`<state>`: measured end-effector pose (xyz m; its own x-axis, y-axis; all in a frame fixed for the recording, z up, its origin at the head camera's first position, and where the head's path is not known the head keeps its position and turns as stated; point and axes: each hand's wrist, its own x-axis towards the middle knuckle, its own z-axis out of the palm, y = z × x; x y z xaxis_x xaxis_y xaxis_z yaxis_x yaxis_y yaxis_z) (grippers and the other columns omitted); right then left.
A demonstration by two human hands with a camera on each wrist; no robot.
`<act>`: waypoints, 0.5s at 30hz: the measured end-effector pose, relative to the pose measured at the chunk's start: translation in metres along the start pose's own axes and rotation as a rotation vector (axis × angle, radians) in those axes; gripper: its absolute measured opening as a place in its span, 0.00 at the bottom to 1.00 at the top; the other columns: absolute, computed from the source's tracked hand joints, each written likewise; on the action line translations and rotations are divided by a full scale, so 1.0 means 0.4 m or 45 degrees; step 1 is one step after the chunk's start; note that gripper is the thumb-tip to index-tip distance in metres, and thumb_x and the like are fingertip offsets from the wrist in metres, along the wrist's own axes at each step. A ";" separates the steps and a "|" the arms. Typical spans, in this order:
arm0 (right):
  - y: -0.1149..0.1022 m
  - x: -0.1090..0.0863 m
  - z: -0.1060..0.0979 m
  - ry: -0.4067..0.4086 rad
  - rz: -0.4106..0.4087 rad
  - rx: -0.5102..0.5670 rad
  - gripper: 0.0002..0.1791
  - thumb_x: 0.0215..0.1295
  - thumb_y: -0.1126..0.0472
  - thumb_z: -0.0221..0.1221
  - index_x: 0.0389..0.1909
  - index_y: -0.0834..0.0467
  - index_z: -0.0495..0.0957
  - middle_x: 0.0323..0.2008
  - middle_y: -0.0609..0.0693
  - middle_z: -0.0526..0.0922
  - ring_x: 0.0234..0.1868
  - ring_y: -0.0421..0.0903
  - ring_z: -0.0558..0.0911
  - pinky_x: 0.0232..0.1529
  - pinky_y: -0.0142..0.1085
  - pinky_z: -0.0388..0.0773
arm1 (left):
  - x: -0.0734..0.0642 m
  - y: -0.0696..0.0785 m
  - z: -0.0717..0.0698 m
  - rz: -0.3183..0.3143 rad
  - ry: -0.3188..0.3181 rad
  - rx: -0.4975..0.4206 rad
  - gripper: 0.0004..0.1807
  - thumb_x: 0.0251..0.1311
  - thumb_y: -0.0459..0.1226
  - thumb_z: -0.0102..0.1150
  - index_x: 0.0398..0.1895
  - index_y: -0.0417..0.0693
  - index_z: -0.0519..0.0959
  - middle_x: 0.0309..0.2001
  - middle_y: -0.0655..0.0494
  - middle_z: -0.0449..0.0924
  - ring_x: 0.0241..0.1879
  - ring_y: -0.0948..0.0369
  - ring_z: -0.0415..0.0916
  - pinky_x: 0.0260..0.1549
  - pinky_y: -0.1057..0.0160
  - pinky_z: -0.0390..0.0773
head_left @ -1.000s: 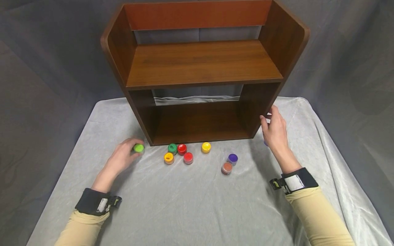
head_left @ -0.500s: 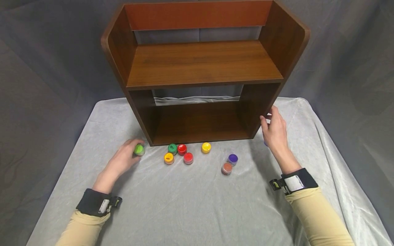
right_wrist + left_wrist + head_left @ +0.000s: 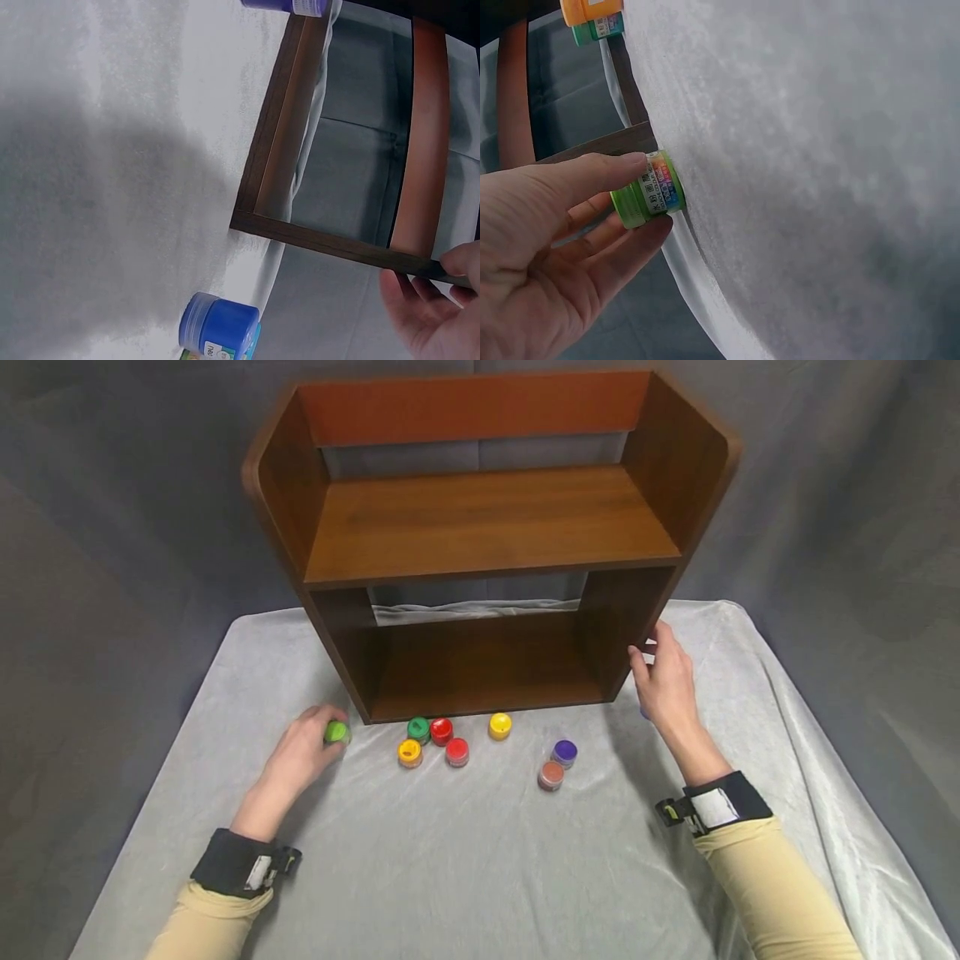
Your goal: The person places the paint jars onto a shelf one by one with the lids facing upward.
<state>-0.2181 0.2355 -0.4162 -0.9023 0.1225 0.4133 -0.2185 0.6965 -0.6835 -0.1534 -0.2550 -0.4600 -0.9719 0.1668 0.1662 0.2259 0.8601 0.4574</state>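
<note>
Low beside the shelf's left front corner, my left hand [image 3: 296,756] pinches a light green paint jar [image 3: 649,189] between thumb and fingers, its end at or close to the cloth. My right hand [image 3: 667,685] grips the right side panel of the brown wooden bookshelf [image 3: 487,518]; thumb and fingers lie on opposite faces of the panel in the right wrist view. In front of the shelf stand paint jars: dark green [image 3: 418,731], red [image 3: 441,732], another red [image 3: 457,752], orange-yellow [image 3: 409,752], yellow [image 3: 499,726], purple [image 3: 564,753] and brown [image 3: 551,775].
A blue paint jar [image 3: 229,326] stands right of the shelf, mostly hidden by my right hand in the head view; something light blue and green shows behind it. Grey cloth [image 3: 450,868] covers the table, and dark grey curtains [image 3: 112,527] hang behind and at the sides.
The light green jar has tilted slightly in my left hand, its lid now more covered by fingers. The shelf's upper part sits a little lower and blurred as the head view shifts. My right hand keeps its grip.
</note>
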 end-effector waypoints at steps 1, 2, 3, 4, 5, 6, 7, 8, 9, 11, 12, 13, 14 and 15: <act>0.000 0.001 0.000 -0.001 -0.002 0.001 0.23 0.70 0.67 0.55 0.65 0.63 0.67 0.58 0.66 0.79 0.52 0.63 0.84 0.49 0.56 0.82 | -0.001 0.000 0.000 0.003 0.005 0.001 0.17 0.50 0.24 0.67 0.45 0.35 0.79 0.41 0.38 0.80 0.38 0.47 0.76 0.40 0.46 0.75; 0.000 0.002 -0.001 -0.002 -0.003 0.003 0.23 0.70 0.67 0.55 0.65 0.63 0.67 0.58 0.66 0.79 0.52 0.64 0.84 0.49 0.56 0.82 | -0.001 0.000 0.001 0.008 0.012 0.001 0.16 0.50 0.24 0.67 0.44 0.36 0.79 0.41 0.38 0.80 0.38 0.47 0.76 0.40 0.46 0.75; 0.001 0.002 -0.001 -0.001 -0.008 0.003 0.23 0.70 0.67 0.55 0.65 0.63 0.67 0.58 0.66 0.79 0.52 0.64 0.84 0.48 0.56 0.82 | -0.002 0.000 0.002 0.011 0.016 -0.002 0.16 0.50 0.24 0.68 0.44 0.36 0.79 0.40 0.38 0.80 0.38 0.47 0.76 0.40 0.46 0.75; 0.001 0.003 -0.001 0.001 -0.012 0.005 0.23 0.70 0.67 0.55 0.64 0.63 0.68 0.58 0.66 0.79 0.52 0.64 0.84 0.48 0.56 0.82 | -0.003 0.000 0.003 0.013 0.018 -0.003 0.16 0.50 0.24 0.68 0.44 0.36 0.79 0.40 0.38 0.80 0.38 0.47 0.77 0.39 0.46 0.75; 0.002 0.004 -0.002 0.000 -0.014 0.003 0.22 0.70 0.67 0.55 0.64 0.63 0.68 0.58 0.66 0.79 0.52 0.64 0.84 0.48 0.56 0.82 | -0.004 -0.001 0.004 0.015 0.020 -0.003 0.16 0.50 0.24 0.68 0.44 0.36 0.79 0.40 0.38 0.81 0.38 0.47 0.77 0.39 0.46 0.75; 0.002 0.004 -0.002 0.002 -0.016 0.000 0.22 0.70 0.67 0.55 0.63 0.63 0.68 0.57 0.66 0.80 0.52 0.64 0.84 0.47 0.56 0.82 | -0.005 -0.001 0.006 0.014 0.022 -0.004 0.16 0.51 0.23 0.68 0.44 0.36 0.79 0.40 0.38 0.81 0.38 0.47 0.77 0.40 0.46 0.76; 0.004 0.004 -0.002 0.005 -0.016 -0.004 0.22 0.69 0.66 0.55 0.63 0.63 0.68 0.57 0.66 0.80 0.51 0.63 0.84 0.47 0.56 0.82 | -0.006 -0.003 0.009 0.016 0.025 -0.004 0.16 0.51 0.23 0.68 0.44 0.36 0.79 0.40 0.38 0.81 0.38 0.47 0.77 0.40 0.45 0.76; 0.004 0.005 -0.002 0.009 -0.017 -0.007 0.21 0.69 0.66 0.55 0.62 0.64 0.69 0.56 0.65 0.80 0.51 0.63 0.84 0.47 0.56 0.82 | -0.007 -0.004 0.011 0.019 0.028 -0.002 0.16 0.51 0.23 0.68 0.44 0.36 0.78 0.40 0.38 0.81 0.39 0.46 0.78 0.41 0.45 0.76; 0.005 0.005 -0.002 0.014 -0.018 -0.013 0.21 0.69 0.66 0.55 0.61 0.64 0.69 0.56 0.65 0.81 0.51 0.63 0.85 0.46 0.56 0.83 | -0.007 -0.005 0.014 0.019 0.031 -0.001 0.16 0.51 0.23 0.68 0.44 0.36 0.78 0.41 0.38 0.81 0.39 0.46 0.79 0.41 0.45 0.77; 0.005 0.006 -0.002 0.019 -0.014 -0.016 0.20 0.69 0.65 0.55 0.60 0.64 0.70 0.55 0.65 0.81 0.51 0.63 0.85 0.46 0.55 0.83 | -0.008 -0.006 0.016 0.025 0.040 0.000 0.17 0.50 0.22 0.68 0.44 0.37 0.78 0.41 0.38 0.82 0.40 0.45 0.79 0.42 0.44 0.77; 0.005 0.006 -0.002 0.021 -0.015 -0.019 0.20 0.69 0.64 0.55 0.60 0.64 0.70 0.55 0.65 0.81 0.51 0.63 0.85 0.46 0.55 0.83 | -0.008 -0.006 0.016 0.028 0.043 -0.001 0.17 0.50 0.22 0.68 0.44 0.37 0.78 0.40 0.38 0.82 0.40 0.45 0.80 0.42 0.44 0.78; 0.005 0.007 -0.001 0.022 -0.015 -0.021 0.19 0.69 0.64 0.55 0.59 0.64 0.70 0.55 0.65 0.81 0.51 0.62 0.85 0.46 0.55 0.83 | -0.007 -0.007 0.016 0.030 0.046 0.000 0.17 0.50 0.22 0.68 0.44 0.37 0.78 0.40 0.38 0.82 0.41 0.44 0.80 0.42 0.44 0.78; 0.004 0.008 -0.001 0.022 -0.017 -0.023 0.19 0.69 0.64 0.56 0.59 0.64 0.70 0.54 0.65 0.81 0.51 0.63 0.85 0.45 0.55 0.83 | -0.007 -0.006 0.015 0.034 0.050 -0.001 0.17 0.49 0.21 0.68 0.44 0.38 0.78 0.40 0.38 0.83 0.41 0.44 0.80 0.42 0.44 0.78; 0.003 0.008 -0.001 0.022 -0.021 -0.020 0.19 0.69 0.64 0.56 0.59 0.64 0.70 0.54 0.65 0.82 0.51 0.63 0.85 0.45 0.55 0.83 | -0.006 -0.006 0.013 0.033 0.052 -0.005 0.17 0.49 0.21 0.68 0.43 0.38 0.79 0.40 0.38 0.83 0.41 0.44 0.80 0.43 0.43 0.78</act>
<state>-0.2213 0.2371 -0.4155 -0.8921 0.1233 0.4347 -0.2270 0.7096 -0.6671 -0.1518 -0.2550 -0.4661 -0.9623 0.1688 0.2135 0.2509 0.8538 0.4562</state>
